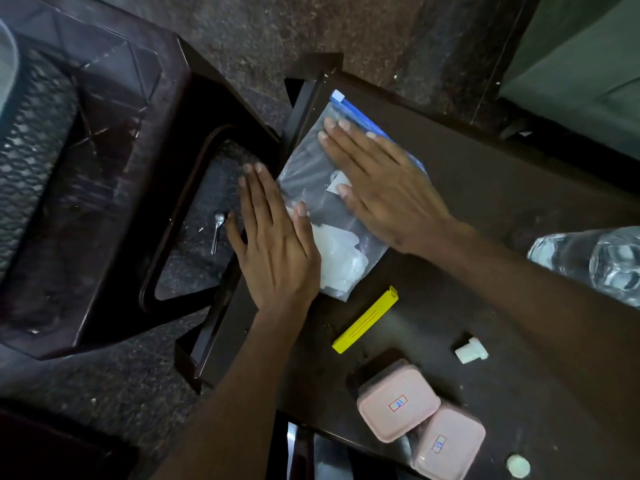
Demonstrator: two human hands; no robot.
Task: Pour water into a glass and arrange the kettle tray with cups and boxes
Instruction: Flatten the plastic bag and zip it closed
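Two hands, L (273,251) & R (377,188), grip apart, flat on zip bag (311,168); pink boxes (398,403) w/ unreadable labels.

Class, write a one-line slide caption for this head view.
Left hand and right hand press flat on a clear blue-zip plastic bag on a dark table.

Dark plastic chair (104,168) beside dark table (485,202), speckled floor (277,29).

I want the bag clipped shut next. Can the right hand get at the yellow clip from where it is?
Probably yes. The right hand lies flat on the zip bag, holding nothing, and the yellow clip lies alone on bare table just nearer the person, with nothing on it or between them.
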